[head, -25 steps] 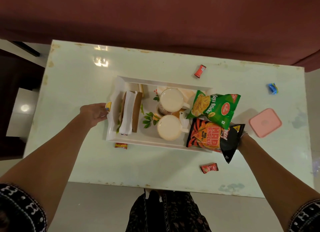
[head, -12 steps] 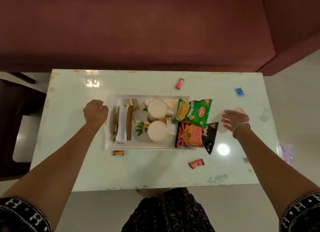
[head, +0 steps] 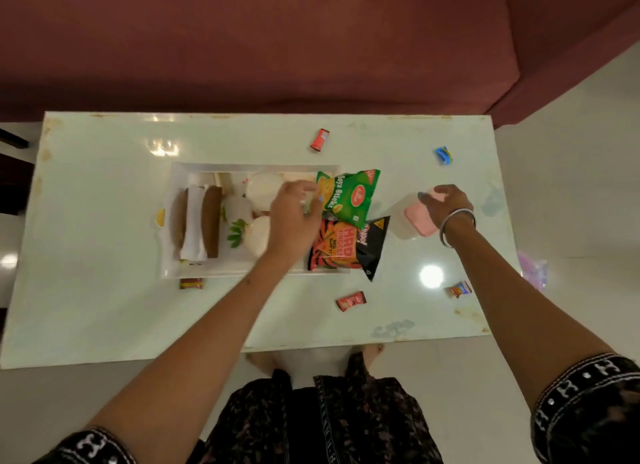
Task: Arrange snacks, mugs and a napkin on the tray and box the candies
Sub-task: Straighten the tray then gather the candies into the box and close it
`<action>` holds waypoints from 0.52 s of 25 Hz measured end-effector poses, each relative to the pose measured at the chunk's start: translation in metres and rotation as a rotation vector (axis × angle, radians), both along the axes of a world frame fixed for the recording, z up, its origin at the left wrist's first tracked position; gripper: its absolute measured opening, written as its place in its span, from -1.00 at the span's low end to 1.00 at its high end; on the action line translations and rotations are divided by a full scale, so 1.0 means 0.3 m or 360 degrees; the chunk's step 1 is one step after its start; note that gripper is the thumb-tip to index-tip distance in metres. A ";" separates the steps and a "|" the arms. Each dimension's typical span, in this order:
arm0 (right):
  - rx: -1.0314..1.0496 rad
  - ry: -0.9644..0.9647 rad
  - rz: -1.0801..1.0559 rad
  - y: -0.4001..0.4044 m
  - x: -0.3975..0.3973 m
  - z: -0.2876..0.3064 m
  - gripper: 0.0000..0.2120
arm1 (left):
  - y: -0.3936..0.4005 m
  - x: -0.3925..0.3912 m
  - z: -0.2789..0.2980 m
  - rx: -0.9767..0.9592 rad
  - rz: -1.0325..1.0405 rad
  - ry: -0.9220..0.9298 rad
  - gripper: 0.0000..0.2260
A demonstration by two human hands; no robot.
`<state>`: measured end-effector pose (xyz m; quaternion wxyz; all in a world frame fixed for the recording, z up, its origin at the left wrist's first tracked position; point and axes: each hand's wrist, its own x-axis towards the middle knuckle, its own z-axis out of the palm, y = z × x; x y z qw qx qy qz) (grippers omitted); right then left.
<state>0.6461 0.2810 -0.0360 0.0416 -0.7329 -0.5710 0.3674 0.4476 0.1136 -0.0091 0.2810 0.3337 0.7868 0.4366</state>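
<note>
A white tray (head: 172, 242) on the pale table holds a white napkin (head: 194, 221) over a brown wrap and two white mugs (head: 264, 190) (head: 259, 237). A green snack packet (head: 353, 197) and a black and orange packet (head: 346, 250) lie over its right end. My left hand (head: 294, 217) hovers above the mugs, curled fingers touching the green packet's left edge. My right hand (head: 448, 204) grips the pink-lidded box (head: 414, 221), which is tilted. Candies lie loose: red (head: 319, 139), blue (head: 443, 155), red (head: 350, 301), red and blue (head: 460, 289), brown (head: 191, 283), yellow (head: 160, 217).
A maroon sofa (head: 277, 48) runs along the table's far side. A purple wrapper (head: 533, 271) sits past the table's right edge. I am standing at the near edge, and the floor shows to the right.
My left hand has swung from the tray's left side across to the mugs and green packet. My right hand has closed on the pink-lidded box and tipped it up.
</note>
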 end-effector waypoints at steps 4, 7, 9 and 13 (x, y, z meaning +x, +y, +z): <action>-0.0171 -0.0146 0.0040 0.003 0.075 -0.095 -0.38 | 0.049 0.319 -0.027 0.0074 -0.0113 -0.0324 -0.84; -0.0208 -0.0107 0.0068 0.004 0.077 -0.142 -0.23 | 0.089 0.516 -0.059 0.0017 -0.0071 -0.0518 -0.80; -0.0240 -0.0097 0.0072 0.018 0.062 -0.171 -0.16 | 0.112 0.611 -0.086 -0.0058 0.0009 -0.0617 -0.79; -0.0283 -0.0210 0.0155 0.029 0.034 -0.225 -0.09 | 0.141 0.696 -0.159 -0.0269 0.0151 -0.0757 -0.78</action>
